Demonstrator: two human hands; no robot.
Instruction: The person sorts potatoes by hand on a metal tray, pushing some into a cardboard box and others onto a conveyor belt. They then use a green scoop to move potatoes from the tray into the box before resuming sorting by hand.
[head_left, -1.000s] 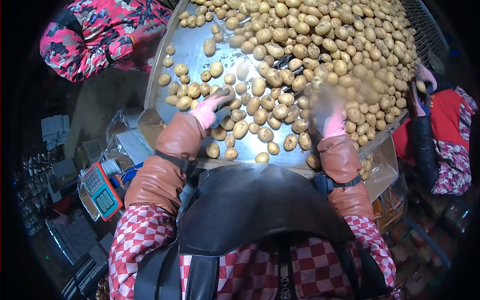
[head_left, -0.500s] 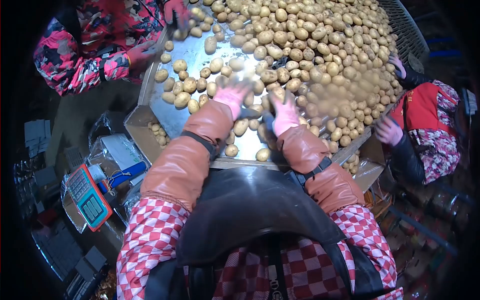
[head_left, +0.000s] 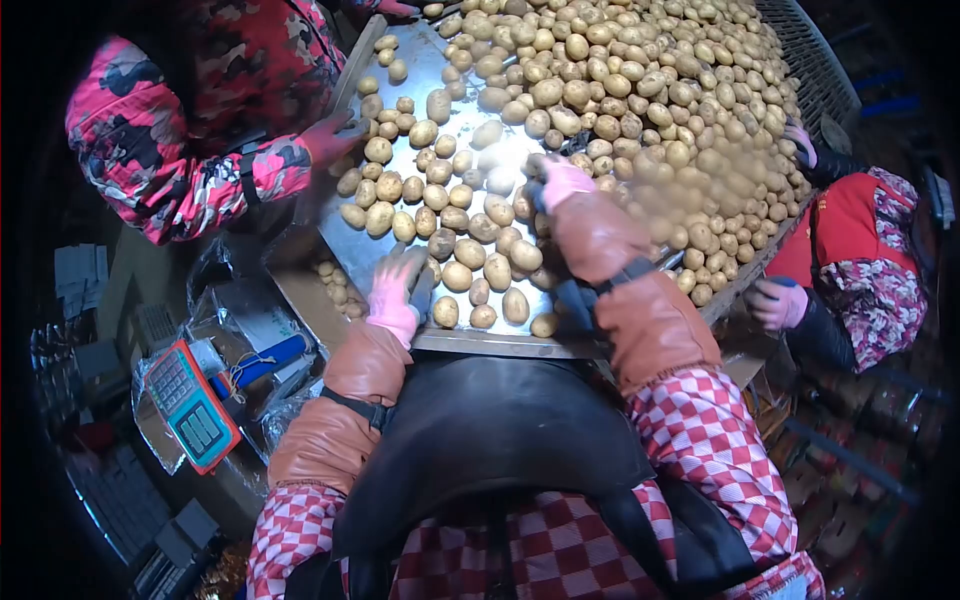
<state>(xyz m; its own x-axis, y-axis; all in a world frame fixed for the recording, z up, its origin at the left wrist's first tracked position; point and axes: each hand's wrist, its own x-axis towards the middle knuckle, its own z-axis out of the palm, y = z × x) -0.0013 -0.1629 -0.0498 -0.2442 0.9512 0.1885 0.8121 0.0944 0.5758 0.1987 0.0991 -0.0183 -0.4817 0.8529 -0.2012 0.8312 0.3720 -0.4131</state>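
Note:
Many yellow-brown potatoes [head_left: 497, 271] lie on a metal sorting table [head_left: 345, 237], loosely spread on the left part and heaped on the right. My left hand [head_left: 398, 287], in a pink glove with dark grey fingers, rests at the near left edge, fingers stretched out beside the nearest potatoes. My right hand [head_left: 560, 183], gloved alike, reaches over the middle of the table at the edge of the potato heap [head_left: 640, 85]. Its fingers point forward and left against potatoes; no potato shows enclosed in them.
A co-worker's gloved hand [head_left: 330, 138] reaches over the left rim. Another person at the right has one hand [head_left: 777, 303] near the right rim. A cardboard box [head_left: 300, 295] with potatoes stands below the left edge, near a scale display [head_left: 192, 405].
My left hand has drawn back toward the near left edge. My right hand has shifted slightly forward and left. More potatoes now lie spread before me. The left co-worker's hand has moved over the rim.

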